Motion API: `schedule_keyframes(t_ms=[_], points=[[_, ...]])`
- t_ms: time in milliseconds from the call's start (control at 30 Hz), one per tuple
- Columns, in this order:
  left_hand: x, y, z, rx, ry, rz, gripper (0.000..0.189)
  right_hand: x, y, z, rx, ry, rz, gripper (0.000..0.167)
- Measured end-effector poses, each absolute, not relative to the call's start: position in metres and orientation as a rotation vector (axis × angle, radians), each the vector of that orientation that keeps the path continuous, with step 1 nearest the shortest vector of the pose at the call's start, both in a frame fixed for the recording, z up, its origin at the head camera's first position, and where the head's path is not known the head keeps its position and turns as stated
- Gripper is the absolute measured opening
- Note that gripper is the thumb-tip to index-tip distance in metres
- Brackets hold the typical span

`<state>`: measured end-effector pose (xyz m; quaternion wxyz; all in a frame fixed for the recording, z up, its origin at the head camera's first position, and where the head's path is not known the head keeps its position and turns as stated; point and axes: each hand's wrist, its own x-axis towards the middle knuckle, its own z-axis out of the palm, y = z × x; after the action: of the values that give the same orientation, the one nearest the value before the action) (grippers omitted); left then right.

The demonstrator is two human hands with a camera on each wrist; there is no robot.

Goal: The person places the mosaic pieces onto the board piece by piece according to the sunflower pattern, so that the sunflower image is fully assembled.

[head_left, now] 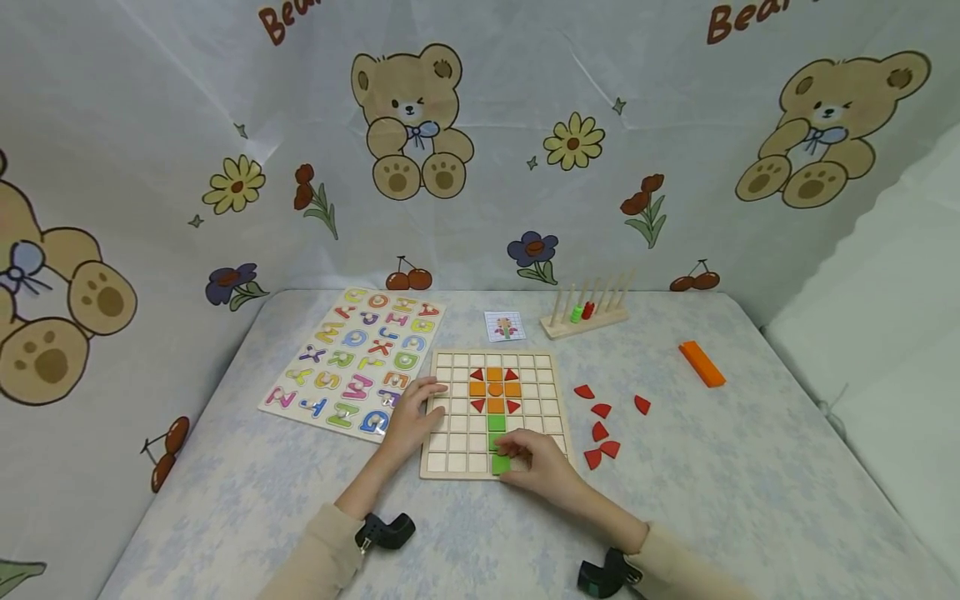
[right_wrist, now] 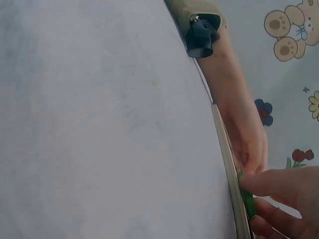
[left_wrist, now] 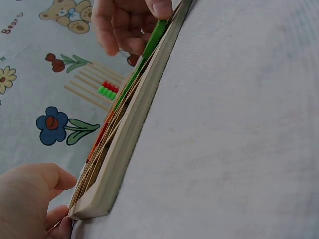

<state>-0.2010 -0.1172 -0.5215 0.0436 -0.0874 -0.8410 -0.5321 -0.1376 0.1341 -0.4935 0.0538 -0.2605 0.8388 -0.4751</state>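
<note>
A wooden grid board (head_left: 457,421) lies in the middle of the table. Orange squares, an orange circle and red triangles form a flower shape on it, with green squares running downward below. My right hand (head_left: 543,471) pinches a green square tile (head_left: 501,465) between thumb and fingers at the board's near edge. In the right wrist view the green tile (right_wrist: 247,196) stands slightly tilted at the rim. The left hand (head_left: 411,417) rests at the board's left edge, fingertips touching it. In the left wrist view, loosely bent left fingers (left_wrist: 57,219) lie against the board's corner.
An alphabet puzzle board (head_left: 300,392) lies to the left. Behind the grid board are a small picture card (head_left: 505,326) and a wooden peg rack (head_left: 585,321) with red and green beads. Several red quarter-circle pieces (head_left: 599,432) and an orange bar-shaped piece (head_left: 702,364) lie to the right.
</note>
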Motion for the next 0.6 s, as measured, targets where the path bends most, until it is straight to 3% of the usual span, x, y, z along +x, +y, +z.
schedule_keyframes(t_ms=[367, 600], points=[[-0.202, -0.117, -0.52, -0.226, -2.594, -1.643, 0.034, -0.142, 0.124, -0.494, -0.775, 2.589, -1.425, 0.037], [-0.201, -0.118, -0.521, -0.252, -2.588, -1.632, 0.033, -0.154, 0.138, -0.491, -0.718, 2.607, -1.513, 0.026]])
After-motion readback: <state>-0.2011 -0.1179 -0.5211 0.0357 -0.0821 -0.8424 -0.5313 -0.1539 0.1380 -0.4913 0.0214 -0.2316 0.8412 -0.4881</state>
